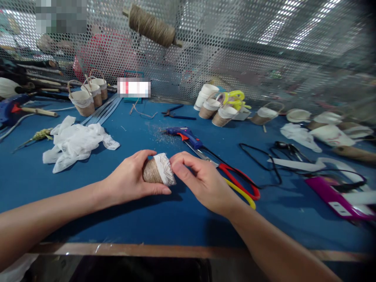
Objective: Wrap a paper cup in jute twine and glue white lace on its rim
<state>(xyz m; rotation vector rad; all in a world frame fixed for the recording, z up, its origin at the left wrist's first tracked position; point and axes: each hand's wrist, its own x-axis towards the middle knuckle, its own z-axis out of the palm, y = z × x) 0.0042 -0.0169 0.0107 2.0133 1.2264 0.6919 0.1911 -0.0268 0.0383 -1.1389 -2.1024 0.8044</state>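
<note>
Lying tilted in my left hand (132, 174) is a small twine-wrapped cup (152, 171), its rim end turned to the right. White lace trim (165, 169) goes around that end. My left fingers and thumb wrap the cup's body. At the trimmed edge, my right hand (199, 178) has its fingertips pinched together against the lace; whether they grip the lace itself is hard to see. Just beyond the hands lies a blue glue gun (185, 135). Scissors with red and yellow handles (239, 180) rest partly behind my right hand.
Bunched white lace (78, 141) lies on the left of the blue table (132, 223). Twine-covered cups with handles (82, 102) stand at back left, more cups (225, 116) at back right. Pliers (179, 113) lie between. A black cord (261, 164) and purple box (337, 197) are right.
</note>
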